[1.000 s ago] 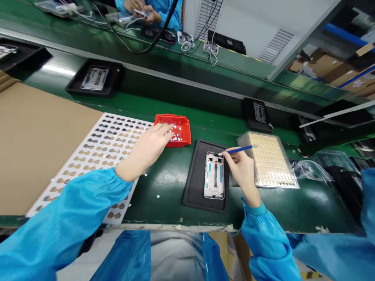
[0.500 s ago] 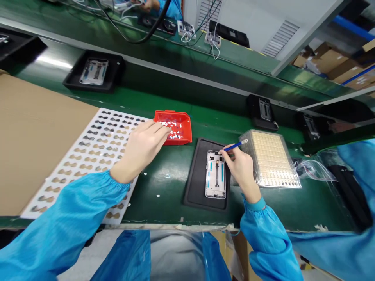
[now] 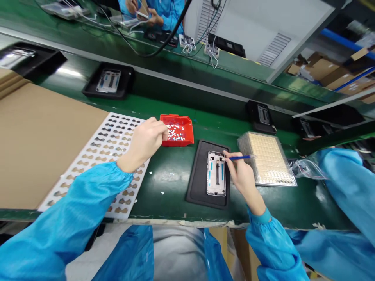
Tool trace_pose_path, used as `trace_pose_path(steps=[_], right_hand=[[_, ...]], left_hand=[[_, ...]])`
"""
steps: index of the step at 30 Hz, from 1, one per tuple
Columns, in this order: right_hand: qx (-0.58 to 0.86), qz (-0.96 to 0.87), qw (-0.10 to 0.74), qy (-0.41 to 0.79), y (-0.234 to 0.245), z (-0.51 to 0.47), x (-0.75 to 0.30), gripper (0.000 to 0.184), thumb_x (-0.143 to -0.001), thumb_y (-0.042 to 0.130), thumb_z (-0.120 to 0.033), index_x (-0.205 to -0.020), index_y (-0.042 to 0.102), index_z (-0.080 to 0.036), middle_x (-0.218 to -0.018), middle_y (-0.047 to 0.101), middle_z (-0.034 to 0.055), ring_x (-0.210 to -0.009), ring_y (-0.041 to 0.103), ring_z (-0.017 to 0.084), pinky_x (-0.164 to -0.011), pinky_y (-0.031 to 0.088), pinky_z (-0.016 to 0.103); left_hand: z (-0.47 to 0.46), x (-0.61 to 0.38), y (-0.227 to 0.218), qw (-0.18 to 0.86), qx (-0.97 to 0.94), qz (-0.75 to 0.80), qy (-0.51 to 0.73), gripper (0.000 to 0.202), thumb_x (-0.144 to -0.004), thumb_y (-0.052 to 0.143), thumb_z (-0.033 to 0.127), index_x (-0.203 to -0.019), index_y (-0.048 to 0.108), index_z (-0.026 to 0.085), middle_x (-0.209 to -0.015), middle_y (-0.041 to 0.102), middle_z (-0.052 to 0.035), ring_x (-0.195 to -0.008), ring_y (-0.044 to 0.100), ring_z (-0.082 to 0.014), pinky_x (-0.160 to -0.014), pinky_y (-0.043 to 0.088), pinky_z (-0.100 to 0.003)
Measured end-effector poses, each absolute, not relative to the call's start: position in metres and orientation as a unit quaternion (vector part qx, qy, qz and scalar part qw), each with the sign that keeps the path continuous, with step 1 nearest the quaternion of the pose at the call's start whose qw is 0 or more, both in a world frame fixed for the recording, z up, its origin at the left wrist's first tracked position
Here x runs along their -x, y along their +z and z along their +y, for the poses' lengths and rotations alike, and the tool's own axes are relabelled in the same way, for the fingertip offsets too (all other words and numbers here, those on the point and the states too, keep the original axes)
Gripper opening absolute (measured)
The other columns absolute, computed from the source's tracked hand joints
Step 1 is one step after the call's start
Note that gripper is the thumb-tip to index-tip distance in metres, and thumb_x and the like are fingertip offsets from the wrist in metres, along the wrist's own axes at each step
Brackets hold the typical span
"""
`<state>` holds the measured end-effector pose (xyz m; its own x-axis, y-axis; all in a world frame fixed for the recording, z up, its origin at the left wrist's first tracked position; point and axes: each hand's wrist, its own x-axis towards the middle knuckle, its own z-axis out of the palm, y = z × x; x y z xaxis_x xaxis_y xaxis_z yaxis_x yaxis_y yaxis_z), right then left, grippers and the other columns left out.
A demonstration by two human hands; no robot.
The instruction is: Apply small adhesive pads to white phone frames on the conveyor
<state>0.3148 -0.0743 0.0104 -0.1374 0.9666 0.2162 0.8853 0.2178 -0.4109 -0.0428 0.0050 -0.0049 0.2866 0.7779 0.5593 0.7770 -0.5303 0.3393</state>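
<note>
My left hand [image 3: 149, 138] hovers at the left side of a red bin [image 3: 187, 143] holding many small white and bluish pieces. Its fingers are curled together, and what they pinch, if anything, is hidden. With its thumb and fingers my right hand [image 3: 241, 173] grips a slim blue pen-like tool [image 3: 239, 157]. The tool's tip is at the upper right part of a silver phone frame [image 3: 216, 183], which has blue strips and a dark flex cable. That frame lies in a black tray [image 3: 197, 187]. Under my left forearm is a white sheet [image 3: 88, 171] with rows of dark and tan stickers.
Stacked clear trays [image 3: 268, 156] with cream pieces stand right of my right hand. Brown cardboard [image 3: 55, 132] covers the left side. Farther back, black trays with phone frames [image 3: 109, 81] sit along the line. A co-worker's blue sleeve [image 3: 336, 168] is at the right.
The view has shifted slightly. The blue tool has turned from slanting to nearly level, its tip now farther right on the phone frame. My left fingers have drawn back toward the bin's left edge.
</note>
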Motion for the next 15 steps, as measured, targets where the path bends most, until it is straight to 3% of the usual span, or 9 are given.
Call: trace_pose_path(steps=[3, 7, 9, 12, 15], right_hand=[[0.591, -0.694, 0.357, 0.206, 0.027, -0.113, -0.314, 0.02, -0.111, 0.057, -0.046, -0.105, 0.062, -0.028, -0.124, 0.084, 0.0129, -0.113, 0.082, 0.03, -0.088, 0.068, 0.04], [0.55, -0.686, 0.256, 0.401, 0.034, -0.171, -0.296, 0.021, -0.111, 0.058, -0.045, -0.102, 0.066, -0.027, -0.106, 0.088, 0.0084, -0.1, 0.086, 0.025, -0.083, 0.069, 0.031], [0.537, -0.689, 0.21, 0.44, 0.025, -0.188, -0.288, 0.023, -0.112, 0.057, -0.046, -0.104, 0.067, -0.027, -0.104, 0.088, 0.0082, -0.097, 0.087, 0.025, -0.083, 0.069, 0.028], [0.53, -0.711, 0.224, 0.404, 0.008, -0.189, -0.289, 0.029, -0.113, 0.054, -0.052, -0.105, 0.069, -0.028, -0.099, 0.088, 0.0065, -0.092, 0.088, 0.024, -0.081, 0.068, 0.024], [0.51, -0.749, 0.263, 0.332, -0.01, -0.159, -0.306, 0.034, -0.109, 0.057, -0.061, -0.105, 0.074, -0.031, -0.095, 0.089, 0.0037, -0.083, 0.088, 0.023, -0.075, 0.068, 0.021]], left_hand=[[0.012, 0.057, 0.002, 0.066, -0.76, 0.532, 0.368, 0.022, -0.078, 0.049, 0.011, -0.062, 0.055, 0.024, -0.064, 0.061, -0.002, -0.066, 0.058, -0.0215, -0.069, 0.046, -0.034], [0.033, 0.087, 0.008, 0.118, -0.665, 0.627, 0.388, 0.023, -0.085, 0.048, 0.019, -0.069, 0.063, 0.024, -0.06, 0.057, -0.0002, -0.061, 0.056, -0.0211, -0.066, 0.045, -0.034], [0.049, 0.107, 0.007, 0.116, -0.611, 0.681, 0.387, 0.029, -0.093, 0.044, 0.024, -0.078, 0.068, 0.023, -0.064, 0.06, -0.0012, -0.066, 0.059, -0.0229, -0.067, 0.046, -0.034], [0.074, 0.142, 0.003, 0.076, -0.548, 0.746, 0.369, 0.037, -0.099, 0.036, 0.024, -0.101, 0.073, 0.019, -0.083, 0.072, -0.0058, -0.081, 0.068, -0.025, -0.078, 0.053, -0.036], [0.098, 0.18, -0.002, 0.021, -0.508, 0.795, 0.33, 0.038, -0.1, 0.04, 0.019, -0.122, 0.071, 0.014, -0.117, 0.077, -0.0137, -0.114, 0.069, -0.0273, -0.105, 0.052, -0.039]])
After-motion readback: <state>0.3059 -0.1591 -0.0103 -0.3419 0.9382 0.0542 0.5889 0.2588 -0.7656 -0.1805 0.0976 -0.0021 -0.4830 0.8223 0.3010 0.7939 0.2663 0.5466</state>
